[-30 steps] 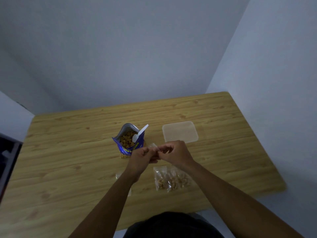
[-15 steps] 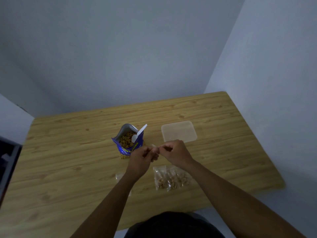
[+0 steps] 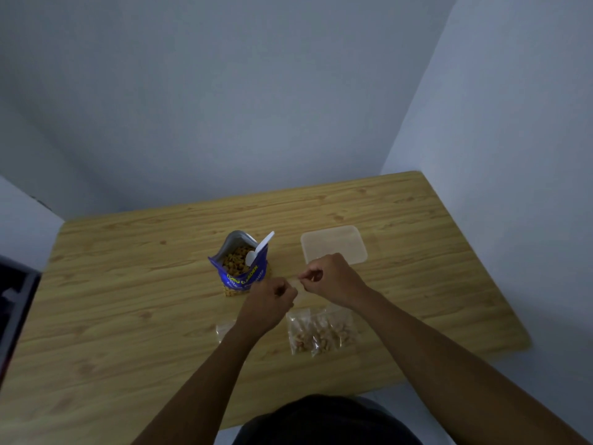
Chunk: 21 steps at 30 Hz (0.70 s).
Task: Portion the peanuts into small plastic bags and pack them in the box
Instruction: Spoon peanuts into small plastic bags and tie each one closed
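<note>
Over the wooden desk, both hands are brought close together, just apart, near the desk's middle. The left hand is curled tight, thumb against fingers, and the right hand is curled the same way, knuckles up. Between them a small clear bag is pinched at either end and held stretched just above the desk surface. It shows only as a faint, see-through strip, and whether anything is inside it cannot be told.

Behind the right hand, a translucent rectangular box is seen lying flat on the desk, its near edge partly covered by the knuckles. To its left, just beyond the left hand, a blue peanut pouch is stood upright with its silver-lined mouth open, and brown peanuts are seen piled inside. A white spoon is propped in the pouch, bowl down among the nuts, handle angled up to the right.

Nearer the person, below the right wrist, filled bags of peanuts are laid flat side by side and touching. A scrap of clear plastic is glimpsed beside the left forearm, partly hidden.
</note>
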Tool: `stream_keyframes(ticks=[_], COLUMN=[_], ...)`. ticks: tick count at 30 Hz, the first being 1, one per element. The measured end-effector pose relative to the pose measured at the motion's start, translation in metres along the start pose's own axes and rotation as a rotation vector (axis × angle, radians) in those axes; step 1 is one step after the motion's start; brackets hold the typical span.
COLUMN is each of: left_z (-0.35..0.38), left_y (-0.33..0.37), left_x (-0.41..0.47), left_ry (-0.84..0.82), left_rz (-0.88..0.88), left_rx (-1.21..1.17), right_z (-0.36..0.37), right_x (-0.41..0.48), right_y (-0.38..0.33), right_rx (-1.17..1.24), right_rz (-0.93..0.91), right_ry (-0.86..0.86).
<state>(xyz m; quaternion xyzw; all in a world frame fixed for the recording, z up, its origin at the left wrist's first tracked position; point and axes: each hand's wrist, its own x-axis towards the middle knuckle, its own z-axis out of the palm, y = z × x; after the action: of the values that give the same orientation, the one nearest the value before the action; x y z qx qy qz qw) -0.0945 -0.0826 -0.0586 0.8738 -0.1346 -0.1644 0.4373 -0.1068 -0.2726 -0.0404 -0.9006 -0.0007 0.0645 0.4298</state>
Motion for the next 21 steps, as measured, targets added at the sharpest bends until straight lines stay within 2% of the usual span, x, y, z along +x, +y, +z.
stream_keyframes(ticks=[4,8,13,21], left_z=[0.002,0.003,0.006,0.002], left_y=[0.0,-0.007,-0.017,-0.005], left_x=[0.005,-0.002,-0.005,-0.009], left_ry=[0.033,0.163,0.097,0.248], left_rz=[0.017,0.122,0.207,0.239], left_rx=[0.132,0.186,0.337,0.246], right_z=[-0.001,0.001,0.001,-0.001], right_x=[0.004,0.008,0.015,0.022], right_y=[-0.004,-0.01,-0.014,-0.02], right_rx=[-0.04,-0.007,0.188,0.241], right_rz=[0.01,0.046,0.152,0.167], right_ry=[-0.034,0.011,-0.007,-0.026])
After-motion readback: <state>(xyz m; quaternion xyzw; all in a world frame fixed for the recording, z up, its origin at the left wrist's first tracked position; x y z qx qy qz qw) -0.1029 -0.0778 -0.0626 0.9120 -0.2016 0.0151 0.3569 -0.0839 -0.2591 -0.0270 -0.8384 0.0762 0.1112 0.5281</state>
